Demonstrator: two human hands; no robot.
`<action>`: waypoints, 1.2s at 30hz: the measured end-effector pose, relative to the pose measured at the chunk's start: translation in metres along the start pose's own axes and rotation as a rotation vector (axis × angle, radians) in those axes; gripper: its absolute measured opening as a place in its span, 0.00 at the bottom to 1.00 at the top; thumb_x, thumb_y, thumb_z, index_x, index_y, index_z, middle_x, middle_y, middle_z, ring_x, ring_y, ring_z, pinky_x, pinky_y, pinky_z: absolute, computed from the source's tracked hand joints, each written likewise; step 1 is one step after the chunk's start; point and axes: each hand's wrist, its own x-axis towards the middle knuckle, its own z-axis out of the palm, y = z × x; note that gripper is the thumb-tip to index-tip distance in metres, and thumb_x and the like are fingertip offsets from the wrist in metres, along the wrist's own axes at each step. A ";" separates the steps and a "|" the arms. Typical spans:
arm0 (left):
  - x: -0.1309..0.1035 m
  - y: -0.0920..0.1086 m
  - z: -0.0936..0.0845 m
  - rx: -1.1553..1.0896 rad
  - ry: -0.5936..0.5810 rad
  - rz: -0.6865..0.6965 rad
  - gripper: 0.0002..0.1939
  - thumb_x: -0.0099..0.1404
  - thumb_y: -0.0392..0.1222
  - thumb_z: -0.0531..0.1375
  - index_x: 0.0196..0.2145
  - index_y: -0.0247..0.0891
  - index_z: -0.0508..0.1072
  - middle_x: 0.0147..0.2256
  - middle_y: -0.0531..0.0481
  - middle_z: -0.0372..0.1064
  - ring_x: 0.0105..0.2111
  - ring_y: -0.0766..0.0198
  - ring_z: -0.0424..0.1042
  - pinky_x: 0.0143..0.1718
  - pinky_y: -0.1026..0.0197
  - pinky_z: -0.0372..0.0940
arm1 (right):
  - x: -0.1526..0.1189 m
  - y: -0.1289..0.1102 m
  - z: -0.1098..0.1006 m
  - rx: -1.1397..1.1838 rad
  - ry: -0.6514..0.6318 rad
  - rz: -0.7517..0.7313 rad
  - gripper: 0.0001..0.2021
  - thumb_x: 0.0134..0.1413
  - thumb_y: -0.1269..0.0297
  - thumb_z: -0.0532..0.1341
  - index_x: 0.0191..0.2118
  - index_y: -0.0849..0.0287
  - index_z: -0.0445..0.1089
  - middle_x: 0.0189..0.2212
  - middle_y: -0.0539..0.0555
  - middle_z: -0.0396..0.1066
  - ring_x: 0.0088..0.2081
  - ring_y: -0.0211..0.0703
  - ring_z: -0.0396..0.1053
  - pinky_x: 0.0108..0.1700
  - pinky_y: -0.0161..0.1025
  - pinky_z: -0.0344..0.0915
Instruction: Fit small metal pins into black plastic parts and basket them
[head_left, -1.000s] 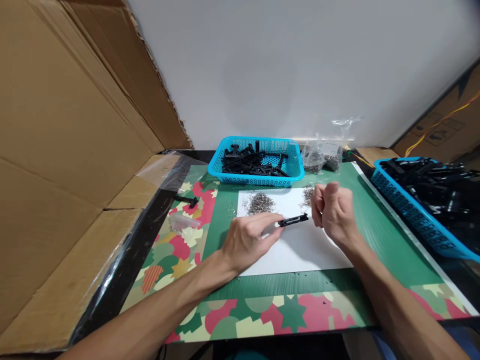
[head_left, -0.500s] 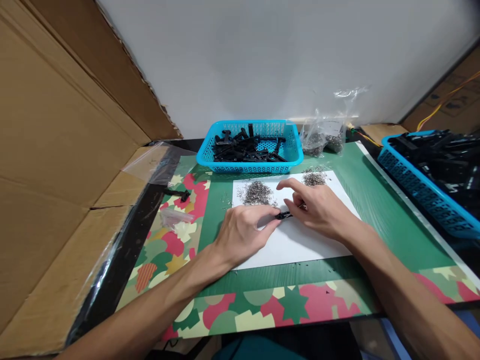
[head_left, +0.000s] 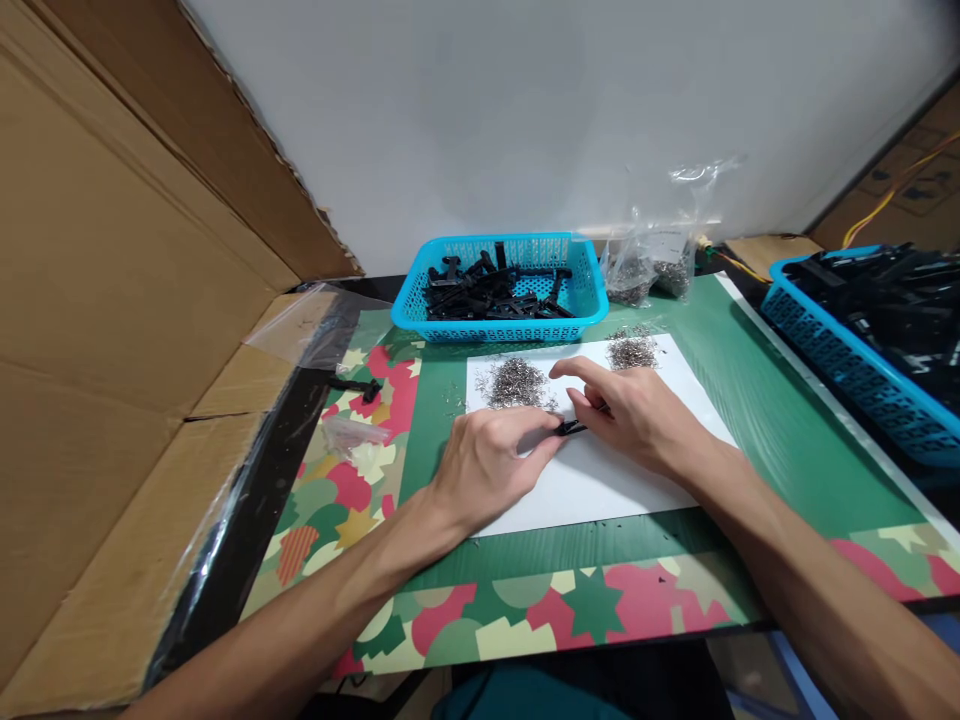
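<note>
A small black plastic part (head_left: 573, 427) is held low over a white sheet of paper (head_left: 600, 490). My left hand (head_left: 499, 455) pinches its left end between thumb and forefinger. My right hand (head_left: 626, 410) is curled at the other end, which disappears beneath its fingers. The right forefinger and thumb are apart, with the forefinger reaching toward the left. Just beyond my left hand lies a pile of tiny metal pieces (head_left: 517, 382). Behind my right hand is a second metal pile (head_left: 631, 350). Whether the right fingers have a tiny piece in them is hidden.
A blue basket (head_left: 499, 330) of black parts stands at the back, with plastic bags of metal pieces (head_left: 649, 270) beside it. Another full blue basket (head_left: 862, 370) is at the right. A loose black part (head_left: 367, 390) and a clear bag (head_left: 352, 435) lie left.
The view has shifted slightly. Both hands keep nearly the same pose around the black part, and its right end now appears tilted a little more upward.
</note>
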 end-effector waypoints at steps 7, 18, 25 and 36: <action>0.001 -0.001 0.001 0.008 0.011 0.032 0.04 0.68 0.39 0.70 0.41 0.40 0.84 0.40 0.51 0.85 0.36 0.59 0.85 0.34 0.61 0.75 | 0.000 0.001 0.003 0.025 0.021 0.002 0.19 0.62 0.71 0.55 0.54 0.55 0.75 0.19 0.46 0.66 0.19 0.37 0.57 0.28 0.35 0.54; 0.002 -0.001 0.000 -0.033 -0.011 0.035 0.05 0.70 0.41 0.68 0.41 0.38 0.84 0.40 0.49 0.85 0.36 0.59 0.84 0.34 0.60 0.76 | 0.006 0.005 0.013 0.010 0.040 0.004 0.18 0.58 0.72 0.55 0.49 0.56 0.78 0.19 0.48 0.68 0.21 0.38 0.60 0.29 0.36 0.52; 0.003 -0.002 0.002 0.015 0.000 0.007 0.08 0.67 0.39 0.71 0.44 0.39 0.84 0.41 0.49 0.85 0.38 0.55 0.85 0.38 0.56 0.77 | 0.005 0.008 -0.016 0.297 0.263 0.099 0.11 0.66 0.54 0.63 0.44 0.56 0.77 0.19 0.42 0.56 0.22 0.37 0.52 0.29 0.38 0.50; 0.000 0.001 0.000 -0.008 -0.032 0.007 0.07 0.65 0.35 0.71 0.42 0.40 0.83 0.38 0.52 0.85 0.35 0.58 0.84 0.34 0.61 0.73 | 0.009 -0.016 -0.005 0.918 0.152 0.130 0.39 0.73 0.35 0.46 0.25 0.59 0.77 0.21 0.53 0.67 0.26 0.40 0.61 0.32 0.40 0.59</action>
